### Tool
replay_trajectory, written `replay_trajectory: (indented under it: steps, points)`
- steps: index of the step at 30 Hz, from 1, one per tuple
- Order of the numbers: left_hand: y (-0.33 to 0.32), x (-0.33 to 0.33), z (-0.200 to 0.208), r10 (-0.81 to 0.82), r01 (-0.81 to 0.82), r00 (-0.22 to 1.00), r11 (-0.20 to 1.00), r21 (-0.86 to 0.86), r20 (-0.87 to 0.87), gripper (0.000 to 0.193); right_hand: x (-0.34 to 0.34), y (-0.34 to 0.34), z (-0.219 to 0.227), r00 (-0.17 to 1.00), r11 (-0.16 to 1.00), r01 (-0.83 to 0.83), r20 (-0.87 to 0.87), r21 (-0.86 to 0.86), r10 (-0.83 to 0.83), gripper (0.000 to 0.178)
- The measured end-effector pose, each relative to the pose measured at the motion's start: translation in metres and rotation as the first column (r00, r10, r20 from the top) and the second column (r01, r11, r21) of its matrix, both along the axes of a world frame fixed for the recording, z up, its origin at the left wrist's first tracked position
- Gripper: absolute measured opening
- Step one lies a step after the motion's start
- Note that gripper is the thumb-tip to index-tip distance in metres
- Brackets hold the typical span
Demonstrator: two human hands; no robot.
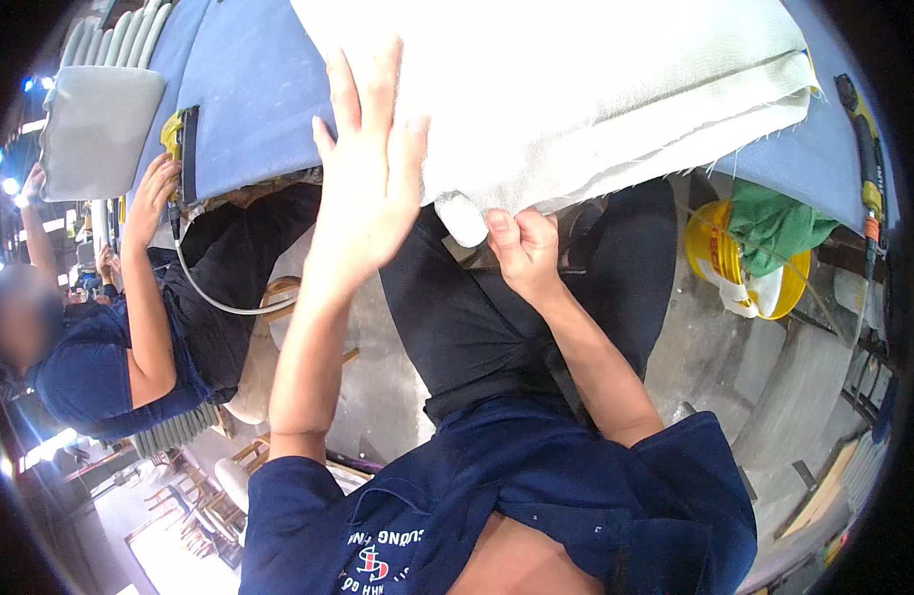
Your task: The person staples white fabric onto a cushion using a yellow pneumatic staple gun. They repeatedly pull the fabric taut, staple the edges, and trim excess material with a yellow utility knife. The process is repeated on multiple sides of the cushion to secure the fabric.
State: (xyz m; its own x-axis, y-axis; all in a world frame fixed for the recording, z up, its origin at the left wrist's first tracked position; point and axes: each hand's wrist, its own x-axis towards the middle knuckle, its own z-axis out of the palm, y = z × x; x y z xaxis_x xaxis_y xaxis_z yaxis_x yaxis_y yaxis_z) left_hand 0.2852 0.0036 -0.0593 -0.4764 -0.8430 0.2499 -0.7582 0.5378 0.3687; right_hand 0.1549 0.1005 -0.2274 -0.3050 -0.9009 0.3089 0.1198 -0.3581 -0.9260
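Observation:
White fabric (615, 89) with frayed edges lies in layers over the blue padded worktop in front of me, its near edge hanging toward my lap. My left hand (367, 198) rests on the left part of the fabric, palm down, fingers stretched out and apart. At the near edge, my right hand (523, 248) is closed, thumb and fingers pinching the fabric's edge. Just left of that pinch, a rounded white corner (462, 219) bulges out; what is inside it is hidden.
The blue worktop (248, 99) extends to both sides. At right lies a yellow-and-black air tool (866, 169) with a hose. Below it stands a yellow bucket (710, 243) with green cloth (774, 223). At left, a co-worker's hand (154, 188) holds a yellow tool (174, 134), near a grey cushion (100, 129).

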Motion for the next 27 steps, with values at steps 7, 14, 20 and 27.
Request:
replay_trajectory:
  steps: [7, 14, 20, 27]
  points:
    - [0.030, -0.002, -0.010, -0.058, 0.058, 0.998, 0.998, 0.016, -0.001, 0.073, -0.006, -0.009, -0.019, 0.996, 0.995, -0.079, 0.033, 0.058, 0.077, 0.044]
    - [0.033, -0.003, 0.000, -0.099, 0.095, 0.992, 0.993, 0.065, 0.074, 0.081, -0.008, -0.008, -0.015, 0.994, 0.994, -0.108, -0.010, -0.014, 0.108, 0.037]
    - [0.031, -0.002, -0.005, -0.112, 0.111, 0.993, 0.994, 0.018, 0.037, 0.088, -0.007, -0.010, -0.016, 0.990, 0.991, -0.124, 0.066, 0.049, 0.121, 0.034]
    - [0.027, -0.009, -0.008, -0.139, 0.142, 0.990, 0.984, -0.112, 0.036, 0.085, -0.024, -0.005, 0.023, 0.958, 0.939, -0.247, 0.203, 0.238, 0.201, 0.045]
